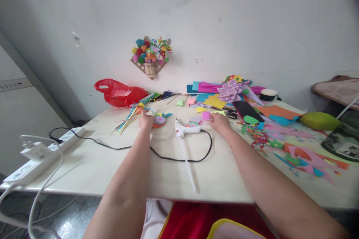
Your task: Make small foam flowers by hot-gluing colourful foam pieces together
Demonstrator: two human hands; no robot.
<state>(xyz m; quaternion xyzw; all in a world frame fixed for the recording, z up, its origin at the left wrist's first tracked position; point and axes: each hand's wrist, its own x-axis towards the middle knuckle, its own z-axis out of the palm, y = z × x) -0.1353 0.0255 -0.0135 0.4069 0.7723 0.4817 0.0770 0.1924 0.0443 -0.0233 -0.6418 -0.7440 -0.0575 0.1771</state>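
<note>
My left hand is at the back left of the table, between a bundle of thin coloured sticks and a flower of coloured foam. Its fingers are partly hidden and blurred, so I cannot tell whether they grip anything. On the right, my right hand has its fingers closed at the edge of a small magenta bundle. Between the hands lies a white glue gun, its long clear glue stick pointing towards me. Small yellow, pink and green bundles lie further back.
A black cord loops from the glue gun to a power strip at left. A red plastic bag sits behind. Foam sheets, a phone, scissors and foam scraps crowd the right. A flower basket hangs on the wall.
</note>
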